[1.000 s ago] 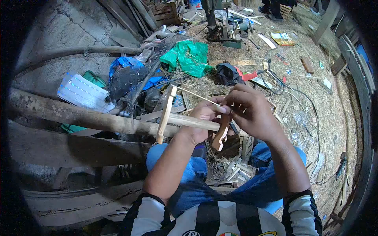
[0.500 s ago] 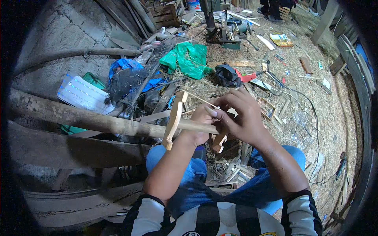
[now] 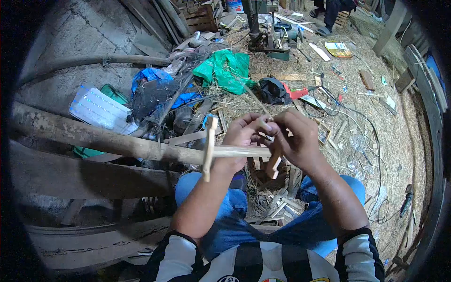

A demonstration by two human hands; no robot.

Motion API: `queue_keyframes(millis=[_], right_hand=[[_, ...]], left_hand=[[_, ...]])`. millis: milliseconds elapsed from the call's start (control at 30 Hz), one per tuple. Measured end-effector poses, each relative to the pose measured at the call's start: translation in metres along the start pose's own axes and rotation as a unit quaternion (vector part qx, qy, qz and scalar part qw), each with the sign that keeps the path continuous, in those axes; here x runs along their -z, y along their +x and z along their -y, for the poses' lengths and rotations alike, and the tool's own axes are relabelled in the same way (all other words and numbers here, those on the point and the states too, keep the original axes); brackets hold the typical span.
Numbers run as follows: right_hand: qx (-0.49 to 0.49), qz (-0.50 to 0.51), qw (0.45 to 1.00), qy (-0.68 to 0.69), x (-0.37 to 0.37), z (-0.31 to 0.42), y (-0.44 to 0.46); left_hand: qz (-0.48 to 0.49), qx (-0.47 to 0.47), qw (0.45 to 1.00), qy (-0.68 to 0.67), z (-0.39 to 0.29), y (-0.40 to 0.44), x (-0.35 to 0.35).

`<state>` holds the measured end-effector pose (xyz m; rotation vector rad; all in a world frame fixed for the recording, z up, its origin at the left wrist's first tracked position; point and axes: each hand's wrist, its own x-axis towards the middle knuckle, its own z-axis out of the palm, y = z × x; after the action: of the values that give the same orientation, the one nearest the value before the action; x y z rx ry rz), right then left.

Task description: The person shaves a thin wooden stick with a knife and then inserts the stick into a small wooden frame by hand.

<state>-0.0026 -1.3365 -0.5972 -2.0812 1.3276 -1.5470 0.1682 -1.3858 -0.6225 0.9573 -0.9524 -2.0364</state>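
Note:
A light wooden frame (image 3: 242, 151), with a bar joining two shaped end pieces, lies across my left palm and wrist. Its left end piece (image 3: 208, 148) stands out past my left wrist. The right end piece (image 3: 274, 165) hangs under my right fingers. My left hand (image 3: 239, 138) is closed, fingertips pinched at a thin strip (image 3: 256, 99) that points up and away; I cannot tell whether it is wood or cord. My right hand (image 3: 298, 136) has curled fingers meeting the left fingertips, against the frame's right end. The fingers partly hide the contact.
A thick wooden pole (image 3: 94, 134) runs in from the left towards the frame. Beyond my hands lie a green plastic bag (image 3: 228, 70), a black bag (image 3: 273, 91) and cables (image 3: 366, 122) among straw and wood scraps. Another person's legs (image 3: 331, 16) show at the far right.
The thin strip has swung from pointing left towards the left end piece to pointing up and away. The frame has turned and shifted right; my left fingers have come up to meet the right.

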Motion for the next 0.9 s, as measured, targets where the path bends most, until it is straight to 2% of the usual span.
queue_keyframes(millis=[67, 133, 200, 267, 333, 433, 467, 533, 600, 700, 767, 833, 900], right_hand=[[0.004, -0.01, 1.0, -0.009, 0.003, 0.001, 0.002], [-0.022, -0.044, 0.998, -0.04, 0.004, -0.002, 0.001], [-0.034, -0.05, 0.997, -0.042, 0.005, -0.005, 0.001], [-0.105, -0.104, 0.989, -0.012, 0.002, -0.012, 0.0], [-0.124, -0.116, 0.986, -0.005, 0.003, -0.019, 0.0], [-0.137, -0.125, 0.983, -0.011, 0.003, -0.028, -0.001], [-0.135, -0.124, 0.983, -0.012, 0.002, -0.028, 0.0], [-0.094, -0.123, 0.987, -0.053, 0.0, -0.027, 0.001], [-0.084, -0.12, 0.987, -0.066, 0.0, -0.027, 0.001], [-0.064, -0.11, 0.989, -0.082, 0.0, -0.023, 0.003], [-0.052, -0.102, 0.99, -0.086, 0.0, -0.021, 0.005], [-0.018, -0.081, 0.987, -0.136, 0.0, -0.021, 0.005], [-0.038, -0.078, 0.989, -0.123, -0.001, -0.014, 0.006]], left_hand=[[0.003, -0.031, 0.999, 0.028, -0.008, -0.004, 0.002], [0.053, -0.048, 0.995, -0.064, -0.02, -0.013, 0.007], [0.051, -0.05, 0.994, -0.088, -0.028, -0.016, 0.011], [0.11, -0.062, 0.978, -0.167, -0.039, -0.022, 0.015], [0.132, -0.095, 0.973, -0.163, -0.046, -0.028, 0.011], [0.082, -0.207, 0.975, -0.021, -0.048, -0.036, 0.006], [0.082, -0.209, 0.974, -0.023, -0.049, -0.039, 0.006], [0.057, -0.259, 0.953, 0.146, -0.055, -0.046, 0.003], [0.049, -0.224, 0.967, 0.107, -0.057, -0.048, 0.005], [0.031, -0.23, 0.964, 0.134, -0.061, -0.053, 0.001], [-0.014, -0.272, 0.946, 0.176, -0.059, -0.054, 0.0], [-0.034, -0.266, 0.942, 0.203, -0.059, -0.053, 0.002], [-0.053, -0.26, 0.936, 0.232, -0.059, -0.05, 0.004]])
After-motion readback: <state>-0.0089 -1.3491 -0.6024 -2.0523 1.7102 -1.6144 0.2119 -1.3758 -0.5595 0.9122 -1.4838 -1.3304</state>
